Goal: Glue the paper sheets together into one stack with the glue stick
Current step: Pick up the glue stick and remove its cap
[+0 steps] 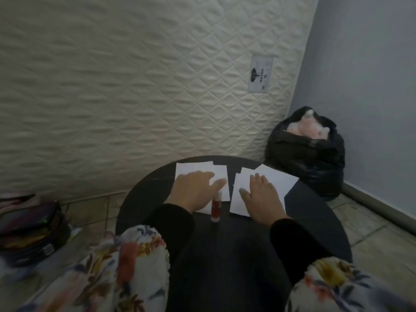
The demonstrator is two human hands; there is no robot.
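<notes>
Two groups of white paper sheets lie on a round dark table (315, 217). The left paper pile (193, 168) has my left hand (194, 190) resting flat on it, fingers spread. On the right paper pile (279, 181) my right hand (262, 195) presses down with straight fingers. A red and white glue stick (216, 206) lies capped on the table between the two piles, just below my left thumb and untouched by either hand.
A quilted white mattress (135, 86) leans upright behind the table. A black plastic bag (308, 154) holding a pink plush item sits on the tiled floor at the right, by the wall. A dark zipped case (31, 230) lies at the left.
</notes>
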